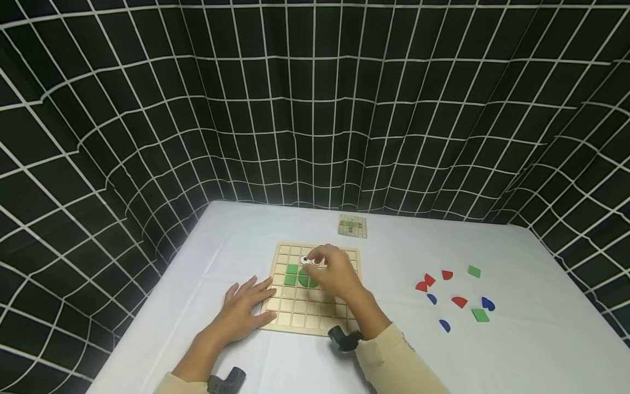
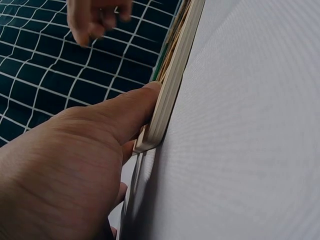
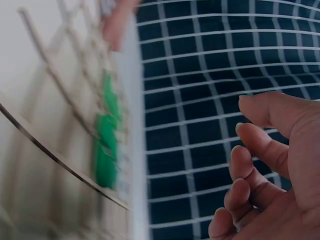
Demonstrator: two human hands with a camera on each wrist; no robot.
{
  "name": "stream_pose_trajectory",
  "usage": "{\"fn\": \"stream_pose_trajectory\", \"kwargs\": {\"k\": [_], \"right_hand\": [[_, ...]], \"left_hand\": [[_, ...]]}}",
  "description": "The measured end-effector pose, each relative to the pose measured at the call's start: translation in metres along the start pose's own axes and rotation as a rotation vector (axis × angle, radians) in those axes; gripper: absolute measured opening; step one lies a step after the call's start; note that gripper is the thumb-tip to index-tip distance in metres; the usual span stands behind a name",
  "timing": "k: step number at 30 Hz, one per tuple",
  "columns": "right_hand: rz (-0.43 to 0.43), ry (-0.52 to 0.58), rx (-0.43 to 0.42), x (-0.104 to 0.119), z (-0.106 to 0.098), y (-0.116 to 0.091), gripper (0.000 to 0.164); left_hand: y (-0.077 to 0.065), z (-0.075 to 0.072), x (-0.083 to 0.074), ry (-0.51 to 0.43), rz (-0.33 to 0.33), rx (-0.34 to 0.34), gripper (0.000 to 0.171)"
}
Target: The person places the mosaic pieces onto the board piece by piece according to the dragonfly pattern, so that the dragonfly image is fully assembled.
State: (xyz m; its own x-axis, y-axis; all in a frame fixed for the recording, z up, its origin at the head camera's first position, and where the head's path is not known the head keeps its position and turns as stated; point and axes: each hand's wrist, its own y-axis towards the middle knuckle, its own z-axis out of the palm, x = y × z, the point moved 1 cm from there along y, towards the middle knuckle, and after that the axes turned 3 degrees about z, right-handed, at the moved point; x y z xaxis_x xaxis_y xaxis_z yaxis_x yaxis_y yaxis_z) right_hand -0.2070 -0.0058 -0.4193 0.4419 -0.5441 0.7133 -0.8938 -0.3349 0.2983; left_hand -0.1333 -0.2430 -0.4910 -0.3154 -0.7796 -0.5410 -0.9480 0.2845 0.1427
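A square wooden grid board (image 1: 297, 319) lies on the white table. Green pieces (image 1: 291, 279) and a white eye piece (image 1: 304, 260) sit in its upper middle cells, partly covered by my right hand (image 1: 339, 276). That hand hovers over the board; the right wrist view shows its thumb and loosely bent fingers (image 3: 245, 135) apart, with nothing between them. My left hand (image 1: 241, 314) rests at the board's left edge with its fingers spread. In the left wrist view, the left thumb (image 2: 135, 107) touches the side of the board (image 2: 172, 95).
A small patterned card (image 1: 352, 226) lies behind the board. To the right are scattered red pieces (image 1: 460, 302), blue pieces (image 1: 488, 304) and green pieces (image 1: 479, 315). A black curtain with white grid lines (image 1: 315, 109) surrounds the table (image 1: 531, 350).
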Motion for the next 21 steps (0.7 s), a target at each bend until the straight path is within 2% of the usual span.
{"fn": "stream_pose_trajectory", "kwargs": {"k": [2, 6, 13, 21], "right_hand": [[-0.030, 0.016, -0.040, 0.003, -0.015, -0.001, 0.009], [-0.069, 0.015, -0.098, 0.009, -0.044, -0.007, 0.015], [-0.097, -0.011, -0.151, 0.011, -0.081, -0.017, 0.017], [-0.140, -0.071, -0.261, -0.009, -0.120, -0.036, 0.021]], "left_hand": [[0.000, 0.000, 0.000, -0.002, 0.002, 0.000, 0.056], [0.000, 0.000, -0.001, 0.004, 0.002, -0.008, 0.055], [0.001, -0.001, 0.002, 0.019, -0.001, -0.025, 0.055], [0.001, 0.002, 0.002, 0.012, 0.000, -0.023, 0.056]]}}
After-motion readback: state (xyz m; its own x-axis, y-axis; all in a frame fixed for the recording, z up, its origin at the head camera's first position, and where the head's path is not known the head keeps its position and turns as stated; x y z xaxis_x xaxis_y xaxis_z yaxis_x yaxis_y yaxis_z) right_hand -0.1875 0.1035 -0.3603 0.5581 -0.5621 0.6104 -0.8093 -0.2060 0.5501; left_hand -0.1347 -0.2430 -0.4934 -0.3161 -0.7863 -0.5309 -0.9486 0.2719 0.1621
